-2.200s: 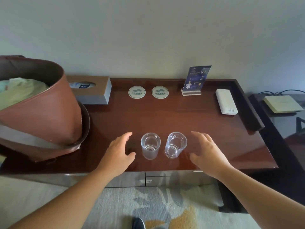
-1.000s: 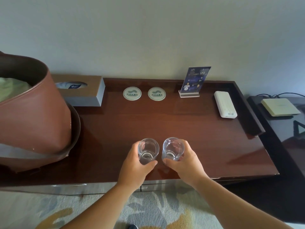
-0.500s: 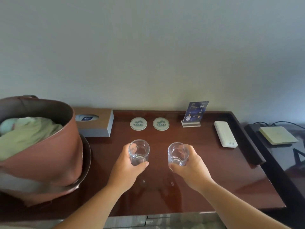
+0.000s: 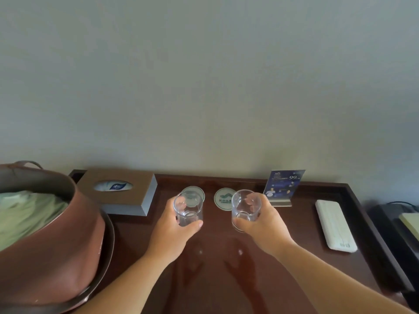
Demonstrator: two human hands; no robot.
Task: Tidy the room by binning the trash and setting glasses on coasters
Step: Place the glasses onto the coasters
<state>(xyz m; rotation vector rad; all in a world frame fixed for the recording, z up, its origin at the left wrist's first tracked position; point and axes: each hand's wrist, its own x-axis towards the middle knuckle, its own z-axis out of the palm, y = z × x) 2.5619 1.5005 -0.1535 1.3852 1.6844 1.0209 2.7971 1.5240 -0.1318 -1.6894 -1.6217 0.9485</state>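
Dark wooden desk against a plain grey wall.

- Left end: large brown bin with crumpled green trash inside. A tissue box sits just beside it, toward the wall.
- Back middle: two round white coasters side by side. The left coaster is partly covered in view by a glass. The right coaster shows almost whole.
- To their right: a blue card stand, then a white oblong device near the raised edge.

Both forearms reach in from below.

- The left hand grips the left glass, thumb across the near side and fingers curled behind. The glass is upright and held off the desk, in front of the left coaster.
- The right hand grips the right glass the same way. It is held aloft just right of the right coaster, in front of the card stand.
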